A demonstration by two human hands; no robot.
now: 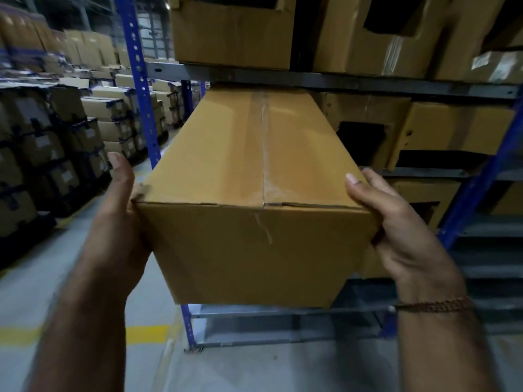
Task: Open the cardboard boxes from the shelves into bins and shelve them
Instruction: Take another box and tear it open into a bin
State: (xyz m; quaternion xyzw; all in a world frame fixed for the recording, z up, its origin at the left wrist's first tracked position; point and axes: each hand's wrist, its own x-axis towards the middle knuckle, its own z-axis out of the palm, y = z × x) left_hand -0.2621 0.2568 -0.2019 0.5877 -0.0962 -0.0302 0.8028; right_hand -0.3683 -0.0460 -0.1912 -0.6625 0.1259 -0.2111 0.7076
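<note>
- While the far end of the cardboard box [254,176] sits in the shelf bay under the grey shelf beam [325,80], its near end is carried out over the aisle between two hands.
- Stacked cartons [51,142] are seen at far left across the aisle; their contents cannot be told.
- The left hand [119,216] is pressed flat against the box's left side, thumb up along the edge; this grip is clamping rather than hooking.
- The blue upright [141,89] stands just beside the box's left face, so a swing to that side could be expected to knock the box against it.
- The box is sealed by tape along its top seam; what is inside is not shown.
- The right hand [396,222] is wrapped round the near right corner, thumb on top, fingers hidden beneath.
- A slip is judged the main risk: smooth cardboard is held by side pressure alone, and a heavy load would drop the near end.
- Cut-front bins [424,137] are shelved at right, their openings too dark for contents to be seen.
</note>
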